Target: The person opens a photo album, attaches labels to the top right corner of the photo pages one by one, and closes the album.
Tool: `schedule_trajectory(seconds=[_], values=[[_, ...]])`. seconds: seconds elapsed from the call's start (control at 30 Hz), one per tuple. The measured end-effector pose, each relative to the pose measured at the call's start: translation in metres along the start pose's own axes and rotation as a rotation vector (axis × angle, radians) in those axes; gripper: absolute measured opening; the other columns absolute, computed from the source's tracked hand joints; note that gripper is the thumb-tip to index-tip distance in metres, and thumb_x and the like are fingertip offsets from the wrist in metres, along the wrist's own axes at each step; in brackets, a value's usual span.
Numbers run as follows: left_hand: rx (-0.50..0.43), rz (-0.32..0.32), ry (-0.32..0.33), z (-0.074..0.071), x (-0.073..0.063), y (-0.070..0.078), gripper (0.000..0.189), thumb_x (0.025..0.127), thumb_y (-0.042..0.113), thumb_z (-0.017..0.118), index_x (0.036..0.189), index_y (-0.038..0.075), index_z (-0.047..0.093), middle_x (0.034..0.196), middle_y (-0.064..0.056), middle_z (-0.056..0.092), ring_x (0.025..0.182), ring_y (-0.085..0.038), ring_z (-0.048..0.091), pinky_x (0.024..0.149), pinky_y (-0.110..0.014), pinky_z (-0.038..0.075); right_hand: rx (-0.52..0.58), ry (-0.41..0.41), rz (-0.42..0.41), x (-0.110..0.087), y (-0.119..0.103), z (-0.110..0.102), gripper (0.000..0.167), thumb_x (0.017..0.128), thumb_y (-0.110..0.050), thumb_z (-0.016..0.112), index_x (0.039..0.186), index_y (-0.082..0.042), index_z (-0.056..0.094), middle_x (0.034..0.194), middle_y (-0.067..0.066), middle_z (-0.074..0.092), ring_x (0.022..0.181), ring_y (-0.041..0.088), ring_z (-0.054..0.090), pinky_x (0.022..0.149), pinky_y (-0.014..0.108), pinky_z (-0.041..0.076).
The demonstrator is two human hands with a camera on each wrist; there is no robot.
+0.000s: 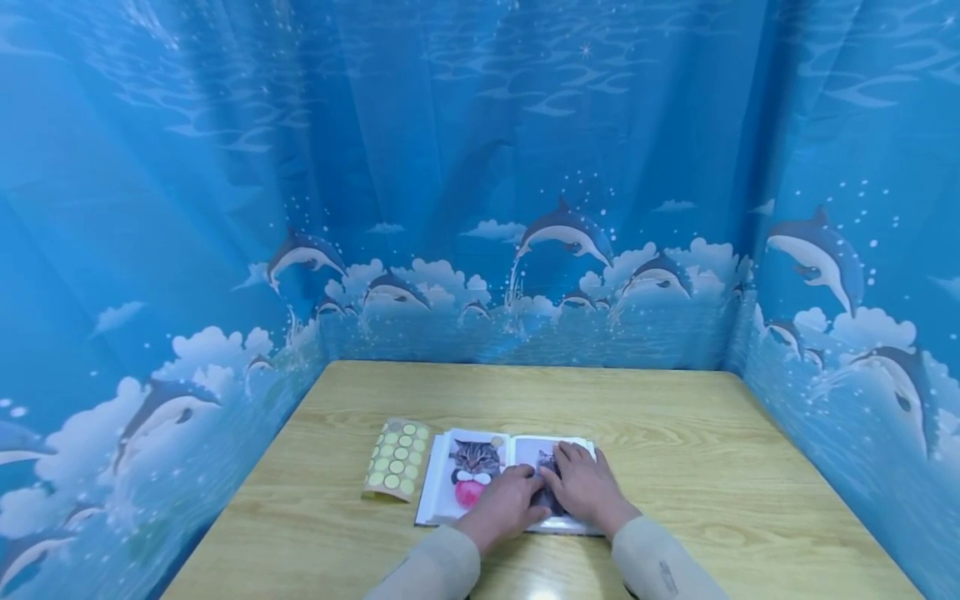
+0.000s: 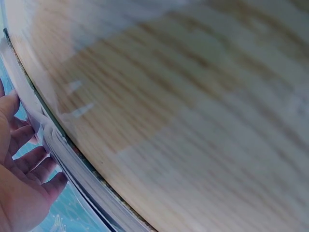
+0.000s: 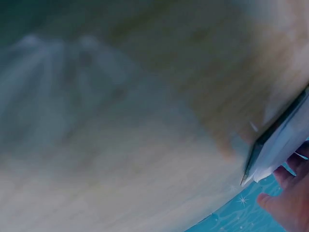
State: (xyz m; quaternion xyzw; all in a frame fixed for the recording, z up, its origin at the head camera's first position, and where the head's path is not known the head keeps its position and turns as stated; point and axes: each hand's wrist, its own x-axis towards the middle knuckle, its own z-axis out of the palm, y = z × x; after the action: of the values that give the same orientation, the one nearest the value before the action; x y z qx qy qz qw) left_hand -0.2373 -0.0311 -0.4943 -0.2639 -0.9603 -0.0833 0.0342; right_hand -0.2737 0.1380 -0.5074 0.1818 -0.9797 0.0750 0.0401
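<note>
An open photo album lies on the table. Its left page carries a picture of a tabby cat with a white bow and a pink ball, and a small round sticker sits near that page's top right corner. On the right page a grey cat picture is partly covered by both hands. My left hand rests on the lower part of the page near the spine, fingers loosely bent. Beside it, my right hand lies across the page's right half, fingers spread. The wrist views show the album's page edges beside the fingers.
Left of the album lies a sheet of round yellow stickers, its front edge curling up. Wood-grain table extends around both. Blue curtains printed with dolphins enclose the back and sides.
</note>
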Motion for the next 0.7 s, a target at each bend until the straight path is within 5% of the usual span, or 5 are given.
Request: schedule_trajectory(seconds=[0.7], values=[[0.013,-0.008,-0.012,0.003,0.001,-0.002,0.052,0.091,0.043,0.069,0.132,0.011,0.064,0.134,-0.01,0.058,0.122,-0.025,0.055,0.103,-0.037,0.046,0.056,0.037,-0.036,0.0,0.011,0.003,0.055,0.105,-0.044,0.043,0.141,-0.003,0.052,0.145,0.016,0.049,0.139,0.04,0.036,0.114,0.065,0.02]])
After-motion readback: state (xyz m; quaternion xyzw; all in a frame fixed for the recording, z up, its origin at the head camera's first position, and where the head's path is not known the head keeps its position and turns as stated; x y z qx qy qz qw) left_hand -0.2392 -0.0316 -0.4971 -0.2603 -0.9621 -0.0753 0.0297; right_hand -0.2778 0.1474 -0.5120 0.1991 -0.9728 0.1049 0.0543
